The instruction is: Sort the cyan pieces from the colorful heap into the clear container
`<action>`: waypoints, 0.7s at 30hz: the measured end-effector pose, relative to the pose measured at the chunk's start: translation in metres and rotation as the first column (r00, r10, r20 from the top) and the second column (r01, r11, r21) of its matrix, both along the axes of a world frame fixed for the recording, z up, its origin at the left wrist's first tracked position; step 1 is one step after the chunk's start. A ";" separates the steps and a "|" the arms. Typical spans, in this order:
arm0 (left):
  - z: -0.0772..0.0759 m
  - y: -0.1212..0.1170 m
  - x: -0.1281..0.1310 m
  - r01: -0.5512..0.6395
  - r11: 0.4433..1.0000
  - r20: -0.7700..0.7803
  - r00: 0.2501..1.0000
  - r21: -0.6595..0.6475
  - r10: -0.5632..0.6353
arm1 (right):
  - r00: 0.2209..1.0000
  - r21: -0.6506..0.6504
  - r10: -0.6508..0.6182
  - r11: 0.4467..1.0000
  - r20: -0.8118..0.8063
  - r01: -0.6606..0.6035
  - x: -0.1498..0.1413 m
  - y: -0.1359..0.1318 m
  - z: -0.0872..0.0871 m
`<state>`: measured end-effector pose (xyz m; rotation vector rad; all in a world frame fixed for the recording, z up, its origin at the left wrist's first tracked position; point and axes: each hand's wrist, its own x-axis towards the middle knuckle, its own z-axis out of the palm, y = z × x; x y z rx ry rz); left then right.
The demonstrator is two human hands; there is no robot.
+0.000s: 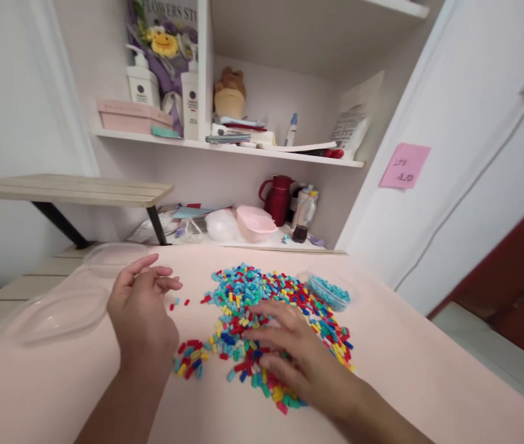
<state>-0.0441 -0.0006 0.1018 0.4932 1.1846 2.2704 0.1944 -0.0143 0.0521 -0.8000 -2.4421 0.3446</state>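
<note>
A wide heap of small colourful plastic toy bricks [243, 287] covers the middle of the pink tabletop. My right hand [290, 348] rests low over the heap with its fingers spread, the tips among the bricks. Left of the heap, my left hand [144, 302] is raised above the table, fingers curled in a loose cup; whatever its palm may hold is hidden. A smaller cluster of mixed bricks [190, 359] lies near my left wrist. At the heap's far right stands a clear plastic container [329, 292] with light-blue bricks in it.
Clear plastic trays [65, 314] lie at the left. Behind the table are a pink bowl [255, 223], a red jug [278, 200] and bottles [306, 213]. A wooden riser [72, 188] stands at the back left. A loaded shelf [243, 148] runs above.
</note>
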 end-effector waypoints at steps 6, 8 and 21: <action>-0.030 0.021 -0.019 0.138 0.958 0.397 0.917 -0.250 -0.028 | 0.910 -0.061 0.273 0.962 0.313 -0.268 -0.017 -0.019 0.007; -0.038 0.025 -0.019 0.160 0.940 0.440 0.898 -0.301 -0.012 | 0.916 -0.058 0.245 0.969 0.317 -0.239 -0.018 -0.015 0.004; -0.027 -0.011 0.054 0.201 0.968 -0.205 0.952 -0.149 -0.229 | 0.922 -0.135 -0.364 0.928 -0.133 0.347 0.020 0.035 -0.014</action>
